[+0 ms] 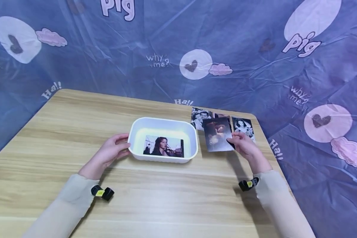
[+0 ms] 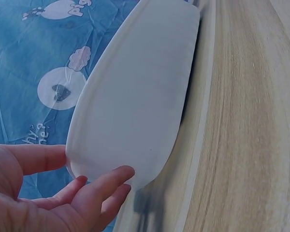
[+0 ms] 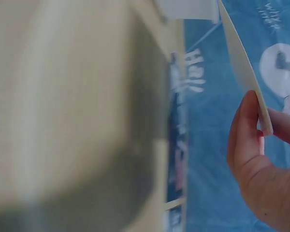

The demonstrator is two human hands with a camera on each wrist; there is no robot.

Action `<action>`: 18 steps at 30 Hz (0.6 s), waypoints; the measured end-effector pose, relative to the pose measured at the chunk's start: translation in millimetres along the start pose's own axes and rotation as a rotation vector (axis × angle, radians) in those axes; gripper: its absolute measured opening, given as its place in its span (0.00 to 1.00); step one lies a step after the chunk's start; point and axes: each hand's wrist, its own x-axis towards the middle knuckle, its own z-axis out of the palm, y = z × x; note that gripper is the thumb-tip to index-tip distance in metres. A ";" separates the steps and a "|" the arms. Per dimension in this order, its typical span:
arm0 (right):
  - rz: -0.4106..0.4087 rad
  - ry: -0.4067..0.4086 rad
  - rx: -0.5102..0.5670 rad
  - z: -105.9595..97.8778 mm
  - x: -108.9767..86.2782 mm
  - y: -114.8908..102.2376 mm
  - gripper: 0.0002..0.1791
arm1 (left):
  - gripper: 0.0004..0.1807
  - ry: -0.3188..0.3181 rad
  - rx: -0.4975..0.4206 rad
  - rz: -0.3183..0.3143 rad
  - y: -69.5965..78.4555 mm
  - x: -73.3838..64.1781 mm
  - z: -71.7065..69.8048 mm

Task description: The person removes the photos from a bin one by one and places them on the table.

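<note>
A white rectangular tub (image 1: 134, 158) sits on the table, with a colour photo card (image 1: 163, 147) of a dark-haired person lying inside. My left hand (image 1: 114, 148) is at the tub's left end, its extended fingertips touching the outer wall; the left wrist view shows that plain side wall (image 2: 135, 96) close up. To the right of the tub, my right hand (image 1: 245, 145) pinches a dark photo card (image 1: 217, 137) between thumb and fingers at its right edge. Seen edge-on in the right wrist view, this card (image 3: 244, 67) is held above the table, tilted.
Behind the held card lie a black-and-white photo card (image 1: 200, 115), a mostly covered card (image 1: 221, 115) and another black-and-white card (image 1: 243, 125). The wooden table (image 1: 154, 195) ends at a blue printed cloth (image 1: 131, 66) behind and at the right.
</note>
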 end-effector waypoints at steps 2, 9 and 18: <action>0.057 -0.011 0.010 -3.5 -4.2 10.3 0.09 | 0.33 0.004 0.000 -0.005 0.2 0.4 0.2; 0.141 -0.040 0.034 5.6 -11.1 43.0 0.09 | 0.33 0.012 -0.003 0.000 1.3 0.5 1.9; 0.140 -0.017 -0.025 16.9 -7.0 55.9 0.17 | 0.33 0.015 0.006 -0.005 -0.5 0.9 3.3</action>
